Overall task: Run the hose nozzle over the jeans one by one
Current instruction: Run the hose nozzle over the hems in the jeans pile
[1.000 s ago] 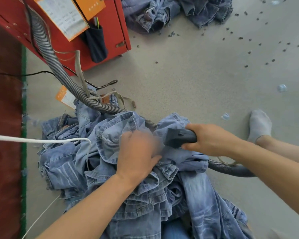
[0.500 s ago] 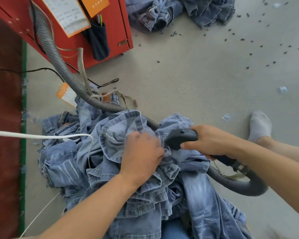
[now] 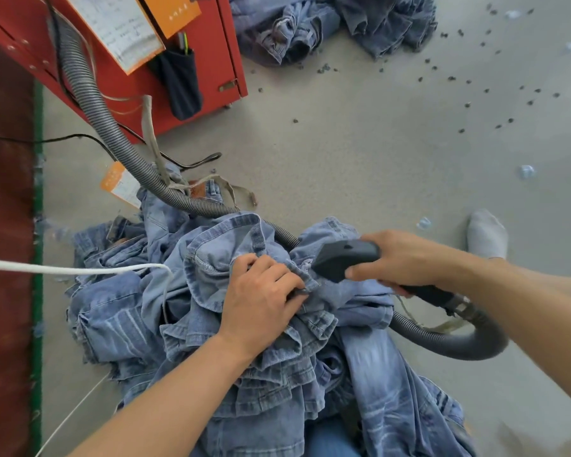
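Right hand [image 3: 406,260] grips nozzle [image 3: 343,258] | left hand [image 3: 261,295] pinches jeans [image 3: 211,258] (bunched fold)

We see a grey speckled floor [image 3: 360,153] carrying everything here. A heap of light blue jeans [image 3: 119,311] lies on it in front of us, and a second heap of jeans [image 3: 327,24] sits farther off at the top edge. A red cabinet [image 3: 211,54] stands on the floor at the upper left, with a ribbed grey hose [image 3: 89,103] trailing down from it onto the near heap. Small dark scraps [image 3: 485,90] are scattered at the upper right. An orange tag [image 3: 119,184] lies beside the near heap, and a grey-socked foot [image 3: 487,234] rests on the floor at the right.
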Tool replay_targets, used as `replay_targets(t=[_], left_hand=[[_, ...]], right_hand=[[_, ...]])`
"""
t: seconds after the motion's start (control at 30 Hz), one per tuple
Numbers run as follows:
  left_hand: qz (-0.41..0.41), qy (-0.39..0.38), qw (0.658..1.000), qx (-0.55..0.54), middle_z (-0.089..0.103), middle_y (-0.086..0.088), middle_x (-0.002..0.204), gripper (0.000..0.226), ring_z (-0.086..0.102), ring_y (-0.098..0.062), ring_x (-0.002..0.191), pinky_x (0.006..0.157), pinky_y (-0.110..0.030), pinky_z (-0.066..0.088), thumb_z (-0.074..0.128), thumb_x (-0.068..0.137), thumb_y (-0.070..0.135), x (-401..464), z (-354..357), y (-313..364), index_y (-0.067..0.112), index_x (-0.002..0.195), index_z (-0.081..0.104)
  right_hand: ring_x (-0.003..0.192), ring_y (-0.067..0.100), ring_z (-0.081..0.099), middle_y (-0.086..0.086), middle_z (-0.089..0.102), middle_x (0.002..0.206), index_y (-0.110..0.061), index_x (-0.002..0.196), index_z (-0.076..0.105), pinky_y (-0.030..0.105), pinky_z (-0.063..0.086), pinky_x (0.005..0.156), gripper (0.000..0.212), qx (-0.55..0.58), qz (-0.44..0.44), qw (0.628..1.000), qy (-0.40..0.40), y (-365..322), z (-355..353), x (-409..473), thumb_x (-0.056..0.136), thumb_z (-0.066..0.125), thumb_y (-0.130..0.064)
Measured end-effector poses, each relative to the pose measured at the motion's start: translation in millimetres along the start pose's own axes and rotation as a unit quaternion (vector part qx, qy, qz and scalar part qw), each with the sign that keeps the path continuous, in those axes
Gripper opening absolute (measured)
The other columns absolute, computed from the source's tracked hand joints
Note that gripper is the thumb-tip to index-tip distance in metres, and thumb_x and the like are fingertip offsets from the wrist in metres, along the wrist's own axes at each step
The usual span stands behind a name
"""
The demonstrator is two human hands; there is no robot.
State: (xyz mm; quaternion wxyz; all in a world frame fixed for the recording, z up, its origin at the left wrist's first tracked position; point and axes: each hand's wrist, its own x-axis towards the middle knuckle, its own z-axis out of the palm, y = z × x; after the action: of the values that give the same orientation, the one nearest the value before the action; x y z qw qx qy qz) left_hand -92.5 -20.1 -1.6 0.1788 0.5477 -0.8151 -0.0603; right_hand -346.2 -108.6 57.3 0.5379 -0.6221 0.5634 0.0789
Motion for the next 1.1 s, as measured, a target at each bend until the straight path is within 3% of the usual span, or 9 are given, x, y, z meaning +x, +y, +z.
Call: replay_targets(t=[0.13,0.23,0.5,0.6,0.7,0.8,0.9,1.03,1.1], left_hand=[[0.005,0.003,1.000,-0.016,0.068,0.016,0.082,0.010,0.061,-0.013,0.087,0.091,-0.041,0.040,0.076,0.089,0.038,-3.8,-0.9,0.8,0.031,0.082,0.072],[-0.018,-0.016,1.000,-0.012,0.070,0.017,0.083,0.011,0.061,-0.012,0.088,0.092,-0.041,0.041,0.075,0.089,0.041,-3.4,-1.9,-1.1,0.031,0.084,0.074],[-0.073,-0.025,0.997,-0.015,0.065,0.018,0.072,0.020,0.059,-0.010,0.077,0.087,-0.039,0.040,0.072,0.089,0.043,8.4,-4.9,1.7,0.030,0.074,0.070],[-0.033,-0.046,0.998,-0.011,0.060,0.014,0.079,0.021,0.058,-0.016,0.085,0.089,-0.041,0.039,0.066,0.080,0.034,7.0,-11.4,2.5,0.026,0.062,0.061],[0.130,-0.165,0.978,0.016,0.068,0.011,0.100,0.018,0.059,-0.018,0.107,0.107,-0.041,0.038,0.061,0.070,0.033,14.4,-19.5,-2.0,0.022,0.056,0.066],[0.104,-0.319,0.939,0.075,0.063,0.008,0.065,0.053,0.055,-0.012,0.068,0.100,-0.036,0.041,0.037,0.089,0.052,35.8,-20.9,9.5,0.021,0.055,0.062],[-0.002,-0.374,0.905,0.204,0.051,-0.001,0.062,0.084,0.053,-0.017,0.065,0.079,-0.038,0.034,-0.007,0.097,0.067,70.4,3.6,40.7,0.022,0.082,0.062],[0.007,-0.499,0.805,0.321,0.053,-0.005,0.117,0.037,0.049,-0.032,0.123,0.106,-0.052,0.032,0.042,0.106,0.044,119.1,51.3,57.2,0.043,0.144,0.042],[0.031,-0.459,0.843,0.278,0.026,-0.019,0.154,0.061,0.022,-0.041,0.147,0.122,-0.057,0.013,0.050,0.100,0.032,126.3,77.9,49.0,0.019,0.154,0.025]], right_hand=[[0.062,0.023,0.071,0.003,0.073,0.080,-0.022,0.101,0.064,0.037,0.061,0.060,0.027,-0.116,-0.007,0.990,0.080,-14.1,33.1,34.3,0.089,0.071,-0.045],[0.052,0.018,0.063,0.001,0.067,0.072,-0.022,0.104,0.063,0.032,0.055,0.050,0.024,-0.006,0.013,0.986,0.163,-6.9,7.6,30.4,0.091,0.071,-0.041],[0.045,0.012,0.059,-0.001,0.066,0.059,-0.034,0.091,0.064,0.026,0.052,0.046,0.018,-0.039,-0.007,0.999,0.030,20.3,-12.7,-5.0,0.086,0.076,-0.045],[0.054,0.017,0.064,0.002,0.070,0.077,-0.026,0.099,0.061,0.030,0.053,0.050,0.021,-0.077,0.027,0.991,0.104,31.4,8.9,22.7,0.091,0.072,-0.042],[0.053,0.015,0.065,0.001,0.069,0.074,-0.024,0.107,0.063,0.028,0.051,0.046,0.024,0.022,0.056,0.969,0.238,53.9,-14.2,22.3,0.093,0.072,-0.042],[0.043,0.014,0.060,-0.001,0.064,0.058,-0.024,0.100,0.065,0.025,0.049,0.041,0.022,0.152,0.040,0.947,0.279,77.4,-56.3,-1.1,0.091,0.075,-0.041],[0.046,0.019,0.059,0.001,0.064,0.059,-0.026,0.100,0.067,0.030,0.052,0.046,0.024,0.188,0.012,0.947,0.258,92.1,-75.9,-23.5,0.089,0.077,-0.045],[0.042,0.016,0.060,0.001,0.065,0.055,-0.029,0.092,0.065,0.025,0.050,0.045,0.018,0.160,0.002,0.947,0.278,105.7,-65.2,-31.6,0.091,0.077,-0.043],[0.040,0.012,0.058,-0.003,0.063,0.051,-0.030,0.093,0.063,0.021,0.047,0.042,0.017,0.150,0.000,0.952,0.267,107.1,-56.7,-29.6,0.092,0.076,-0.040]])
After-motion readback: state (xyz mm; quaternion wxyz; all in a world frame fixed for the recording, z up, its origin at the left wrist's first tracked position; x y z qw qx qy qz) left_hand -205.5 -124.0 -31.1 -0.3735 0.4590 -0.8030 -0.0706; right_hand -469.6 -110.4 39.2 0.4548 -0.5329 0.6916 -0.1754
